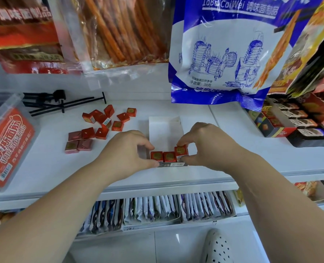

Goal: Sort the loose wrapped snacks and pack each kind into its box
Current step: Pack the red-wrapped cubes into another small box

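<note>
At six o'clock, the right hand (pixel 206 147) is pinching a third red cube snack (pixel 181 151) into the white box (pixel 164 128); the left hand (pixel 132 149) is steadying the box edge, its fingers closed on it. At ten o'clock, over a dozen loose cubes (pixel 100 128) are waiting on the shelf (pixel 204 114).

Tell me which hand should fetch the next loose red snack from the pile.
Left. The loose red snacks lie on the left hand's side, and it only steadies the box. The right hand is pinching a snack into the row.
</note>
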